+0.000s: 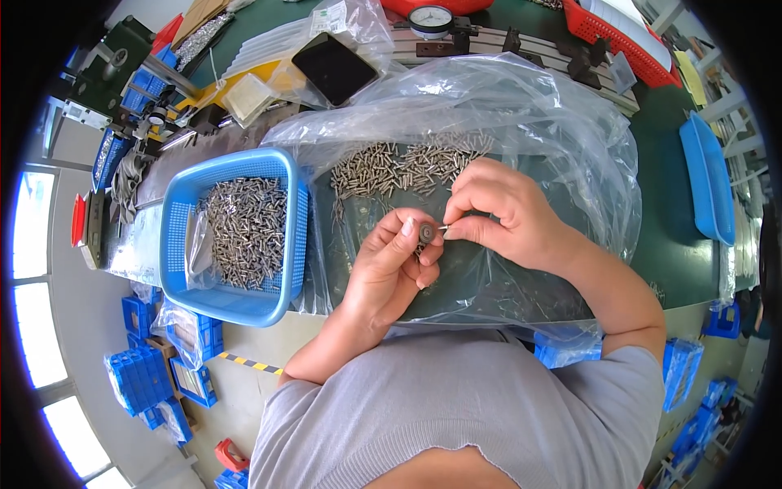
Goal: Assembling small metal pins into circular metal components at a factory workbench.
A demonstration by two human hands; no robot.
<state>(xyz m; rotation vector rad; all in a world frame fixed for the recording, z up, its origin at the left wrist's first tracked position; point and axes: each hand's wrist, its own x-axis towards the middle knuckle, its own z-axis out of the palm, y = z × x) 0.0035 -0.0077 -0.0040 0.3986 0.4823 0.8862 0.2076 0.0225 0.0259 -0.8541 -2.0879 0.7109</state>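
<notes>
My left hand [381, 273] is closed round a small round metal piece [426, 233] with a hollow in its face; some small parts show between its fingers. Thumb and forefinger of my right hand [509, 216] pinch a thin, small metal pin [442, 228] at the edge of that piece. Whether the pin touches it I cannot tell. Just beyond both hands, a spread of small metal pins [391, 169] lies on clear plastic sheeting [538, 98]. To the left stands a blue plastic basket [232, 308] with many similar small metal parts [248, 228] inside.
Towards the back lie a black phone [335, 68] and a clear plastic box [248, 99]. A dial gauge [430, 21] sits on a metal rail at the far side. A red basket [619, 41] and a blue tray [707, 179] are at the right. Blue crates [140, 379] stand on the floor.
</notes>
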